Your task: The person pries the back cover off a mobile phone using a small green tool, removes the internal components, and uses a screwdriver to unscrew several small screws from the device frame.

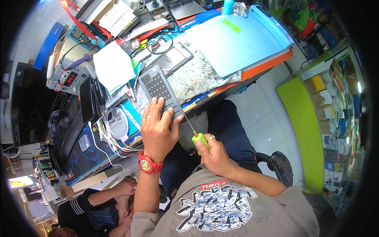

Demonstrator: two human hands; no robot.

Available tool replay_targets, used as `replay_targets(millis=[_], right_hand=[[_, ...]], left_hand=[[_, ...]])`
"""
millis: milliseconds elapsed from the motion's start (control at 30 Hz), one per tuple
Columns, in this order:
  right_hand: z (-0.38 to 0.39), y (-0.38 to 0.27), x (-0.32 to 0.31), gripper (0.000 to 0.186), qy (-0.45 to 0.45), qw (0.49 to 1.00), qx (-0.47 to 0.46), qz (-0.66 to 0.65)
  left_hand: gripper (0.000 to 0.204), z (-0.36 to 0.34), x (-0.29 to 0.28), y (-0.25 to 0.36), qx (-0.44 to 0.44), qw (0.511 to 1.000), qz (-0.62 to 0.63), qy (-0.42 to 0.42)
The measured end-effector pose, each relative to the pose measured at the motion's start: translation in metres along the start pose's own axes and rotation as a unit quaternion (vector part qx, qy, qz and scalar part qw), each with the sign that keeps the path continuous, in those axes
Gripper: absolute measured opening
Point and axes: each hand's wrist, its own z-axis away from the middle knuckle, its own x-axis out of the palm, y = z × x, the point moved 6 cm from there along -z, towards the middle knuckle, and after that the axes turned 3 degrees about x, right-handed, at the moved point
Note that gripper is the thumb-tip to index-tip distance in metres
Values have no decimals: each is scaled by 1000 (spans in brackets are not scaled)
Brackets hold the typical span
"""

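A flat dark grey panel (160, 85) with rows of small round marks and a rectangular window lies angled at the edge of the workbench. My left hand (158, 122), with a red watch at its wrist, holds the panel's near end, its fingers over the top and the thumb by the right edge. In my right hand (215, 156) is a screwdriver (198, 139) with a bright green handle, the fingers wrapped round it. Its long thin shaft points up and left, along the panel's right edge. I cannot tell whether its tip touches the panel.
Beyond the panel lies a phone-like frame (173, 59) on a worn mat (201, 67). A light blue board (237, 43) covers the right side. White cables (106, 136), a power supply (73, 77) and a monitor (29, 102) stand left. Another person (98, 209) sits lower left.
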Motion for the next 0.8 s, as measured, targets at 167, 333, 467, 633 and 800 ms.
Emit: replay_targets(millis=[167, 333, 467, 633, 800], right_hand=[[1, -5, -2, 36, -4, 1000, 23, -6], [7, -5, -6, 37, -25, 1000, 17, 5], [10, 1, -2, 37, -19, 1000, 2, 7], [10, 4, 0, 37, -19, 1000, 16, -3], [8, 4, 0, 37, -11, 1000, 20, -7]], left_hand=[[29, 0, -1, 0, -1, 1000, 4, -3], [27, 0, -2, 1, 3, 1000, 6, -8], [25, 0, -2, 1, 1, 1000, 9, -11], [26, 0, -1, 1, 6, 1000, 5, -11], [26, 0, -1, 0, 3, 1000, 6, -12]])
